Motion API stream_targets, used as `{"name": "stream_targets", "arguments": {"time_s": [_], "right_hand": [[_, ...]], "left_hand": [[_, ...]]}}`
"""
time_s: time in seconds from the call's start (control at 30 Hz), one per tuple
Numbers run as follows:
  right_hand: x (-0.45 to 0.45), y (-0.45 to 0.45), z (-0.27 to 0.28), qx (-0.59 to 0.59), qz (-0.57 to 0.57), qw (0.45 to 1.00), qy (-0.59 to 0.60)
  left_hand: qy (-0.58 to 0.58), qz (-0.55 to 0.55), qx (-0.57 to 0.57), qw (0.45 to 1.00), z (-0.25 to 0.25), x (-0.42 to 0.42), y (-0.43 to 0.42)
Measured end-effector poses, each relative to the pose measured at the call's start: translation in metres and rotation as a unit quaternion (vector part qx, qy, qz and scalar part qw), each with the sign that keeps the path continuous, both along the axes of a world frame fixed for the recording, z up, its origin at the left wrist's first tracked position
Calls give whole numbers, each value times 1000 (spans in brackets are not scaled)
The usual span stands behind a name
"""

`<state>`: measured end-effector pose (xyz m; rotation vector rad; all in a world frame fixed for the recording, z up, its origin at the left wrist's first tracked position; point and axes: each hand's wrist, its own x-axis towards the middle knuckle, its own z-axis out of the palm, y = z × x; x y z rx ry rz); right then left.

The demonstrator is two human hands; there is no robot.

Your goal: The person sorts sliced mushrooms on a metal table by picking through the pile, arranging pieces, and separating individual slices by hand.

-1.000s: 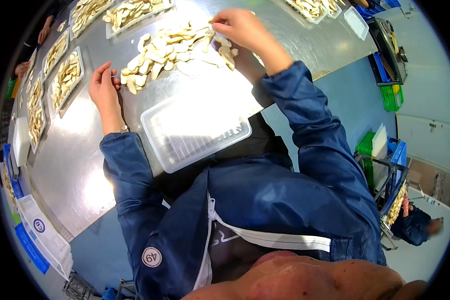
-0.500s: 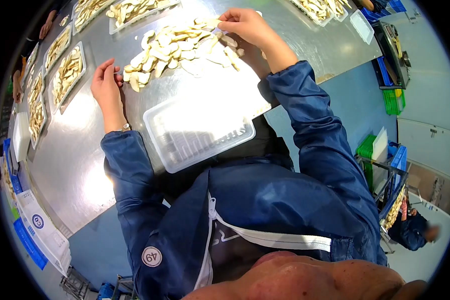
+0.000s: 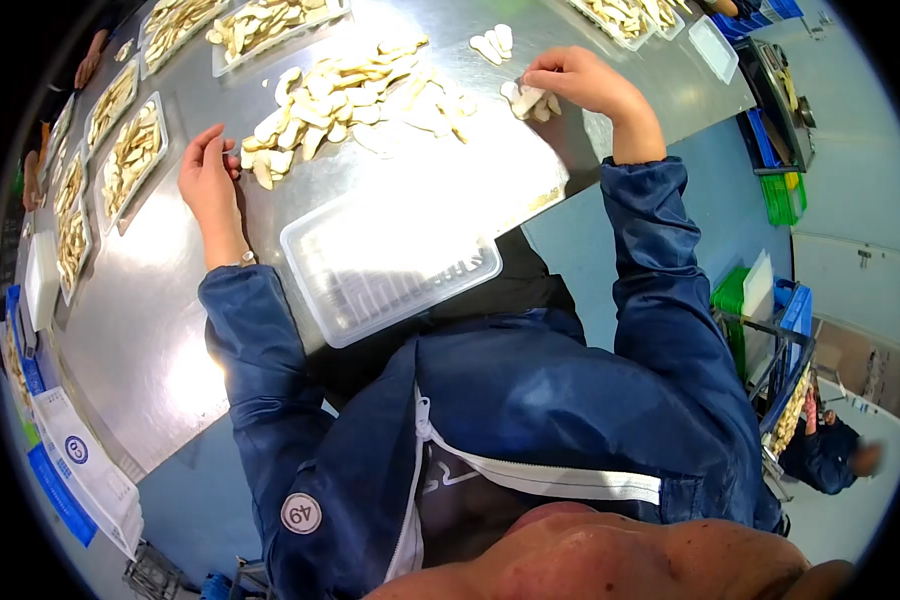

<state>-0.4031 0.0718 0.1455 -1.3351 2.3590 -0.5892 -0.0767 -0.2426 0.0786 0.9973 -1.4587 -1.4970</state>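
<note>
Loose pale slices, apparently mushroom slices (image 3: 315,110), lie in a wide pile on the steel table. My right hand (image 3: 585,82) is to the right of the pile, fingers bent and drawn together over a small cluster of slices (image 3: 532,102); its fingertips touch the cluster. At the pile's left edge rests my left hand (image 3: 208,185), fingers loosely curved and apart, with nothing visible in it. A clear plastic tray (image 3: 345,322) sits in front of me at the table's near edge, part of it washed out by glare.
Filled trays (image 3: 160,112) stand at the left and back of the steel table (image 3: 210,310). Several slices (image 3: 492,44) lie apart at the back. An empty-looking tray (image 3: 713,50) is at the far right. Other people's hands (image 3: 88,70) show at the left; another person (image 3: 825,455) is at right.
My right hand has moved right and toward me, away from the pile. Small groups of slices now lie apart to the pile's right. My left hand has barely moved.
</note>
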Motion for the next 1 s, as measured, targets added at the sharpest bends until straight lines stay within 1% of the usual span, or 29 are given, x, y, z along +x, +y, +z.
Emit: {"name": "stream_targets", "arguments": {"time_s": [0.07, 0.17, 0.2, 0.23, 0.33, 0.43, 0.53, 0.63, 0.67, 0.73, 0.83, 0.87, 1.0], "right_hand": [[8, -8, 10, 24, -34, 989, 145], [20, -46, 1, -156, 12, 982, 104], [16, -65, -10, -161, 39, 981, 102], [13, -82, -22, -165, 64, 979, 101], [27, -113, -35, -168, -14, 982, 80], [13, -141, -50, -48, 2, 990, 131], [5, -143, -59, -31, 47, 985, 166], [0, -135, -61, -102, 56, 973, 198], [9, -128, -47, -111, 15, 986, 126], [24, -108, -18, -122, -65, 990, -22], [14, -80, -5, -34, 68, 991, -109], [21, -75, 7, 22, 98, 990, -95], [13, -105, -15, -58, 86, 993, 53]], "left_hand": [[2, -2, 3, 1000, 1, -2, 1], [8, 2, 5, 1000, 1, -1, 0], [13, 0, 8, 1000, -1, 0, -2], [18, -2, 11, 1000, -3, 1, -3], [5, -6, 15, 1000, -4, 2, -5], [-2, -12, 7, 1000, -5, 2, -6], [-6, -10, 4, 1000, -5, 2, -3], [1, -11, 13, 1000, -5, 1, -4], [2, -10, 15, 1000, -4, 2, -5], [-4, -3, -1, 1000, -2, 2, -4], [-2, 0, 0, 1000, -1, 0, -1], [1, -2, 2, 1000, 0, -1, -1], [-1, 4, 3, 1000, -3, -2, -5]]}}
